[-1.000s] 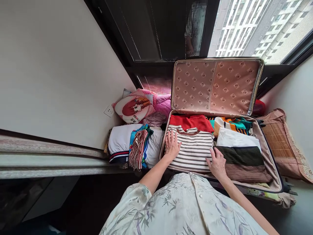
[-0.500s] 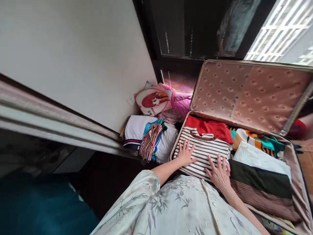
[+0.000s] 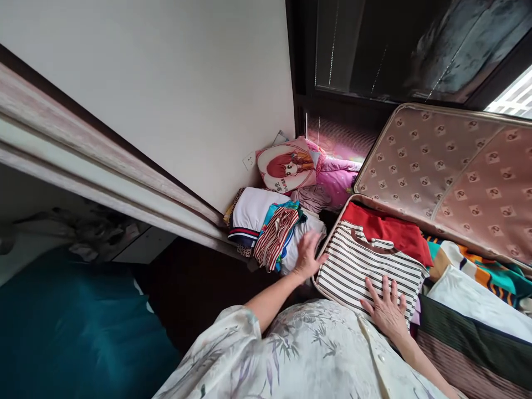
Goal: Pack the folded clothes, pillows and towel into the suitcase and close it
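My right hand [image 3: 387,310] lies flat with spread fingers on a folded black-and-white striped shirt [image 3: 353,271] in the open suitcase [image 3: 440,166]. My left hand [image 3: 306,259], a little blurred, is at the suitcase's left edge, its fingers apart over a pale folded garment [image 3: 293,255]; whether it touches the cloth I cannot tell. Beside it is a pile with a red-and-white striped garment [image 3: 276,233] and a white folded garment [image 3: 253,208]. Behind the striped shirt lies a red garment [image 3: 384,227].
On the suitcase's right side are a white garment [image 3: 477,296], a dark green and brown garment [image 3: 461,338] and a multicoloured one [image 3: 477,266]. A pink cushion [image 3: 286,165] leans by the wall [image 3: 166,88]. Teal bedding [image 3: 83,332] is at lower left.
My left hand has lifted off the striped shirt and moved left to the clothes pile. My right hand stays on the shirt. The view has turned left.
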